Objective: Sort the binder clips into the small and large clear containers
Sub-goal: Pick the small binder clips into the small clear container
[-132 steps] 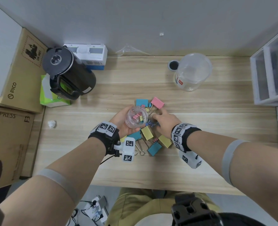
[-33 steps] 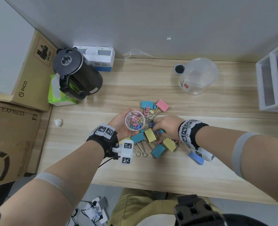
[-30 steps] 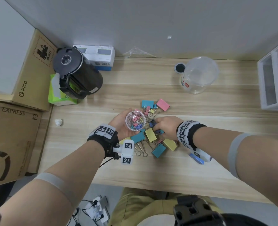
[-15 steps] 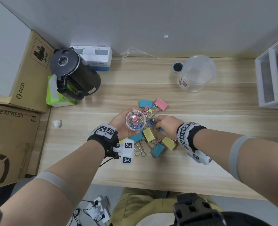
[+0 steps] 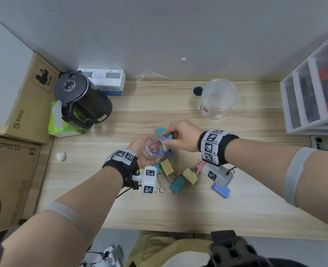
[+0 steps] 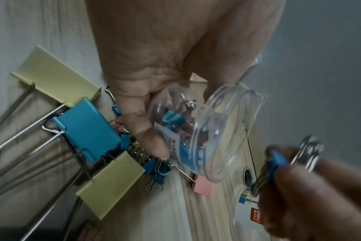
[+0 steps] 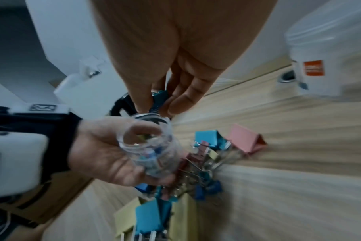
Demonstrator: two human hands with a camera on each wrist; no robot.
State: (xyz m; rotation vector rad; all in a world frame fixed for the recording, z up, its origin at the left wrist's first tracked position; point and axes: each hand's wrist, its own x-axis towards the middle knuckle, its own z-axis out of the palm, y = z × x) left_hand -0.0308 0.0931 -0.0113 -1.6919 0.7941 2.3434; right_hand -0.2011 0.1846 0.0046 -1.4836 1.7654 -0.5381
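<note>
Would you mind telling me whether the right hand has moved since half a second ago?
Yes. The right hand has lifted off the clip pile on the desk toward the far wall, and now pinches a small blue clip above the small container.

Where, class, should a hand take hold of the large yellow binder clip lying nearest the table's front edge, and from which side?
Grip the large yellow binder clip across its two flat faces, coming from above. Its body lies flat and exposed, while its wire handles tangle with the teal clip beside it, so pulling by the handles would likely drag neighbours.
</note>
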